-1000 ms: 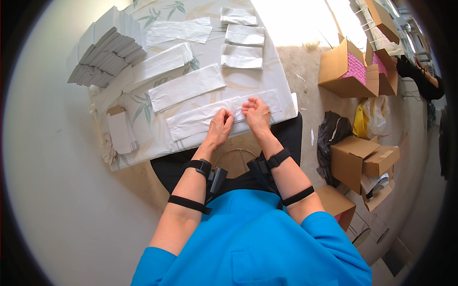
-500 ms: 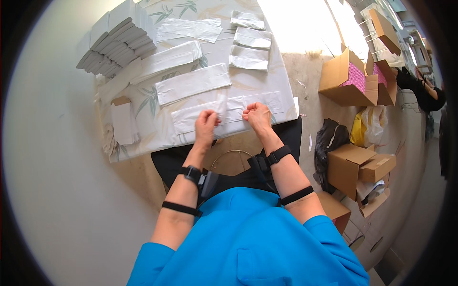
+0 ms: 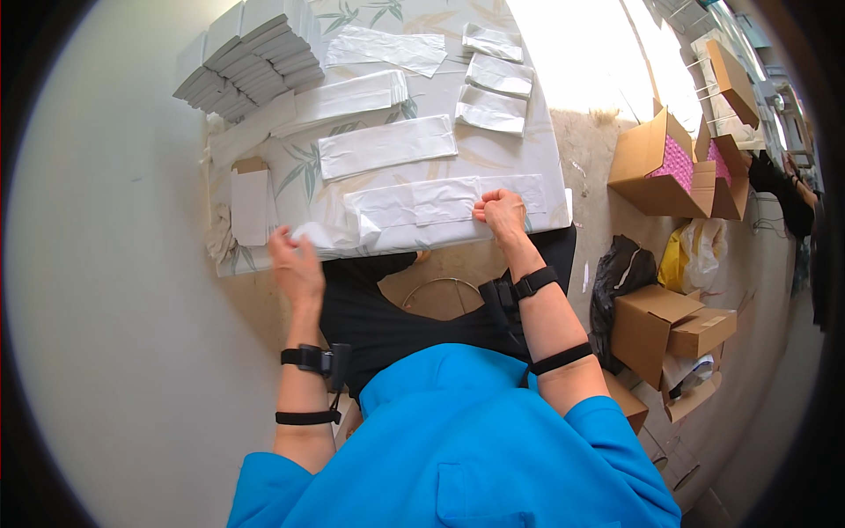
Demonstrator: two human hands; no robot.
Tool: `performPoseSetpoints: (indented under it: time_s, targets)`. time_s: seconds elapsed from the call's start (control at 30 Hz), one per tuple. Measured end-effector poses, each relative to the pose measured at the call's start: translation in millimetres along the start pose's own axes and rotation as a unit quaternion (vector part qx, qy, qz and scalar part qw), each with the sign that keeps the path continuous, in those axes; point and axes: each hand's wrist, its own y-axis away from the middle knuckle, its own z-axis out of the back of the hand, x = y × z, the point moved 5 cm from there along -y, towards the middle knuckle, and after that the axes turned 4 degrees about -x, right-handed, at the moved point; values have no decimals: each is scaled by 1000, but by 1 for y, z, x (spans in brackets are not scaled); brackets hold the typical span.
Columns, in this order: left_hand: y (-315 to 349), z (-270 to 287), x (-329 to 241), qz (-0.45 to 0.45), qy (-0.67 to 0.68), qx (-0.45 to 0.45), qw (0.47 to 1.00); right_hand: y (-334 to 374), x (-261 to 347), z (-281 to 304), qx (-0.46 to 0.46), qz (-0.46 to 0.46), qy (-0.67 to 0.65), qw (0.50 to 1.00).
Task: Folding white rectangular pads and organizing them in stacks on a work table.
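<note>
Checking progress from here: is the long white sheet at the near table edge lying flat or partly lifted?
Partly lifted: the left hand raises the white sheet's left end, while the right hand presses the rest flat on the table.

My right hand point(image 3: 502, 214) presses the long white plastic bag point(image 3: 444, 205) at the worktop's near edge; my left hand point(image 3: 295, 267) pinches its crumpled end. Beyond lie more flat white bags point(image 3: 387, 146) — three small ones point(image 3: 495, 86) farther right. A grey-white stack of folded cartons point(image 3: 251, 57) sits far left, one small white box point(image 3: 251, 204) nearer. Open brown cardboard boxes point(image 3: 656, 163) stand on the floor to my right.
</note>
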Motion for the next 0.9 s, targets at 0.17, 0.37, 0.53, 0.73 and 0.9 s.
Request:
performPoseSetpoints:
  time_s: [0.17,0.37,0.53,0.73,0.9]
  targets:
    - [52,-81,-141,-102,240,309,915,3,0,-2,16,4,-57,998]
    - [52,-109,-187,-234,163,239,928,-11,-3,57,-165,183,91,965]
    - [76,-172,-174,-31,300,405,863,-30,-9,99,-291,207,201,912]
    - [79,-187,-172,-44,246,384,889,-36,-10,96,-195,101,195,956]
    - [84,-188,-177,-43,203,396,895,-33,-11,101,-279,249,207,904]
